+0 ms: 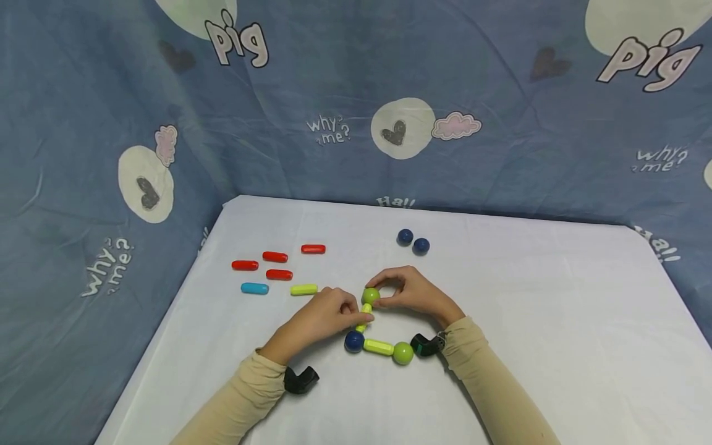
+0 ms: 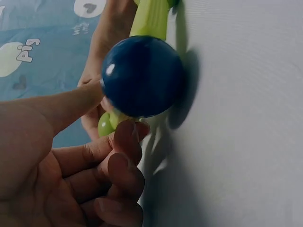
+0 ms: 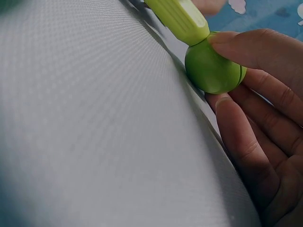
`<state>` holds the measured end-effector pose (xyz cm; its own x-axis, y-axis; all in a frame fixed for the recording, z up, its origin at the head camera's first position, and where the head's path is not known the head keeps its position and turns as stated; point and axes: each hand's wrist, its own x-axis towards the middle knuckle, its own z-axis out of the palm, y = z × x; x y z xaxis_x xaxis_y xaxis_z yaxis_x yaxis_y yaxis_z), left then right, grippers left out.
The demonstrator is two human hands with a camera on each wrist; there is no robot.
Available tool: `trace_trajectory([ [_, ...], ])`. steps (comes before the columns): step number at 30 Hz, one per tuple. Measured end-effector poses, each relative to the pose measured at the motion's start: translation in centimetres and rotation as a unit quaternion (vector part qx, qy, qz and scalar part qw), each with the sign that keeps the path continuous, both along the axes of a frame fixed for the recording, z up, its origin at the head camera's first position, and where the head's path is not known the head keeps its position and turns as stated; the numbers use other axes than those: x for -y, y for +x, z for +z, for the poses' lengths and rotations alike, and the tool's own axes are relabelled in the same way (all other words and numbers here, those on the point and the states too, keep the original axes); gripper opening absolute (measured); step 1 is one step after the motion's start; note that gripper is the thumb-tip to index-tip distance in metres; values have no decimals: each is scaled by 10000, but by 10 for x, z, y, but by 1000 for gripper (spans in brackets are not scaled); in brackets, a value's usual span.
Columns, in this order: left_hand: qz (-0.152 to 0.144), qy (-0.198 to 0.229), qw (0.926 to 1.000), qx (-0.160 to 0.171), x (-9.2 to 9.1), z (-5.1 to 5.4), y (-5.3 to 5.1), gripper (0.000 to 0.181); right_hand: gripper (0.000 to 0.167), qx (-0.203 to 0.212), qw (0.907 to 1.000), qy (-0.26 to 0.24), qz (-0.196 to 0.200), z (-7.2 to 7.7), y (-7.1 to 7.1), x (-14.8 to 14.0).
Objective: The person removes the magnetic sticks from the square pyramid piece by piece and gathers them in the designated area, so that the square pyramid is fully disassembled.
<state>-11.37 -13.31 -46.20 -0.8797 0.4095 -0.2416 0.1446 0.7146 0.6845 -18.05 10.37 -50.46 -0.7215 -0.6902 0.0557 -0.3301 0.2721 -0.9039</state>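
On the white table (image 1: 556, 321), four red rods (image 1: 279, 274) are counted at the far left, with one light-blue rod (image 1: 254, 288) set just nearer the person. To the right of these, one loose yellow-green rod (image 1: 304, 290) is found, close to the left hand (image 1: 325, 315). Next, a bent chain is seen at the middle: one navy corner ball (image 1: 354, 342), two yellow-green chain rods (image 1: 379, 347) and two green balls, one at each end. One rod is angled away from the corner to the far green ball (image 1: 370, 296); the other is run rightward to the near green ball (image 1: 403, 353). Further right and farther back, two loose navy balls (image 1: 421, 246) are placed just beside each other.

By the left hand, the far chain rod is pinched between thumb and curled fingers, near the corner ball. By the right hand (image 1: 413, 292), the far green ball is gripped between thumb and fingertips, the rod's end being met by the ball.
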Motion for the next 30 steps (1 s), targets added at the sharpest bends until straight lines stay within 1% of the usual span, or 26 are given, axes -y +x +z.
trace_trajectory([
  [8,5,1,9997,255,-2,-2,1,35,31,-9,10000,3,7,3,0,1],
  [15,-125,-13,9997,197,-2,-3,0,36,31,12,10000,3,-13,2,-1,1],
  [23,-140,5,9998,171,-3,-4,-1,38,31,114,9999,-10,-111,1,0,2],
  [30,-108,-36,9997,195,-2,-4,-1,38,29,-129,9998,12,-157,0,1,2],
])
